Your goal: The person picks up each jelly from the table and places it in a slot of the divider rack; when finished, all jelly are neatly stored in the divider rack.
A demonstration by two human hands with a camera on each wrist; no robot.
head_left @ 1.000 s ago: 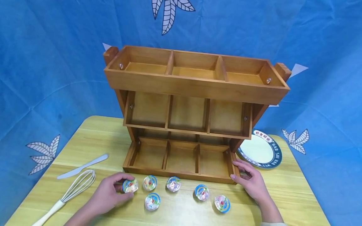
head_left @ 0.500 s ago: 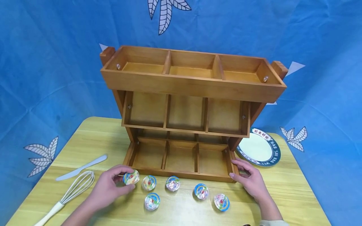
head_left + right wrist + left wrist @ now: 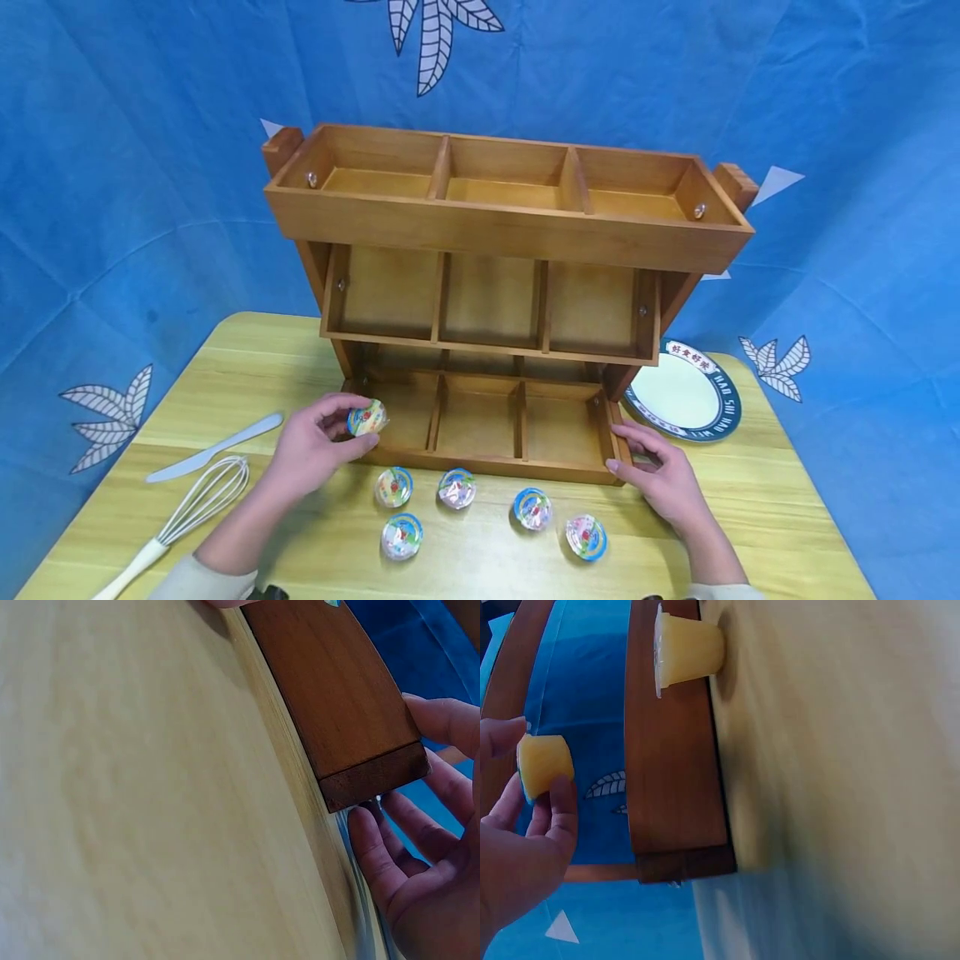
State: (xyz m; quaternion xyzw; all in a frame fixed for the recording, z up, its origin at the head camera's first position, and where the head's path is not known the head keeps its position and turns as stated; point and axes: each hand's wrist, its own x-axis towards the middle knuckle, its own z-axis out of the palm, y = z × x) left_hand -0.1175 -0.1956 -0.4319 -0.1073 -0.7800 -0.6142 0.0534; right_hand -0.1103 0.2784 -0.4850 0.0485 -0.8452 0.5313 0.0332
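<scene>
My left hand (image 3: pixel 318 446) pinches a small jelly cup (image 3: pixel 367 418) between thumb and fingers, over the left compartment of the lowest tray of a three-tier wooden rack (image 3: pixel 510 232). In the left wrist view this jelly cup (image 3: pixel 547 766) is yellow and tilted, above the rack's front board (image 3: pixel 671 750). My right hand (image 3: pixel 663 477) holds the right front corner of the lowest tray. The right wrist view has its thumb and fingers (image 3: pixel 442 720) around the end of the brown board (image 3: pixel 337 690). Several jelly cups (image 3: pixel 457 488) with printed lids lie in front of the rack.
On the left of the wooden table (image 3: pixel 247 367) lie a whisk (image 3: pixel 202 504) and a pale plastic knife (image 3: pixel 213 450). A green-rimmed plate (image 3: pixel 723 421) lies behind the rack on the right. Blue cloth (image 3: pixel 135 150) surrounds the table.
My left hand has lifted the jelly cup off the table and carried it forward and slightly right, over the lowest tray. The right hand stays on the tray's corner.
</scene>
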